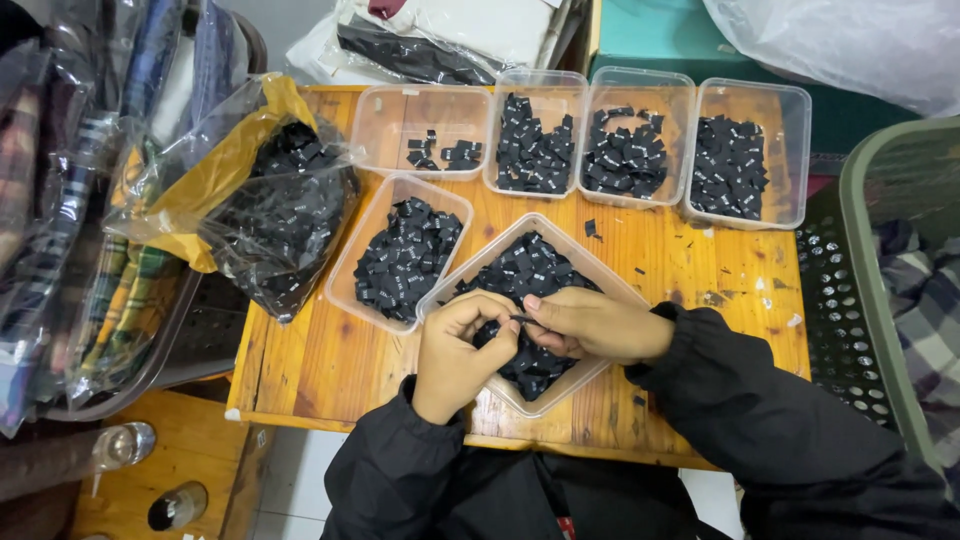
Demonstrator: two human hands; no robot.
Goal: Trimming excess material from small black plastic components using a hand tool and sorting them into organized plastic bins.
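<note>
Black woven label [522, 319], small and flat, is pinched between the fingertips of the left hand [455, 355] and right hand [595, 325], each grip closed on it, above the nearest tub [600, 280]. It is judged light, limp and easily dropped, best taken by its edges. Six clear tubs are counted on the wooden worktop [330, 360]: four in the far row, two nearer. One plastic bag [270, 190] of labels lies at left.

Both hands meet over a clear tub [590, 268] of black labels, left hand [455, 350] and right hand [600, 325] pinching one label [521, 318].
</note>
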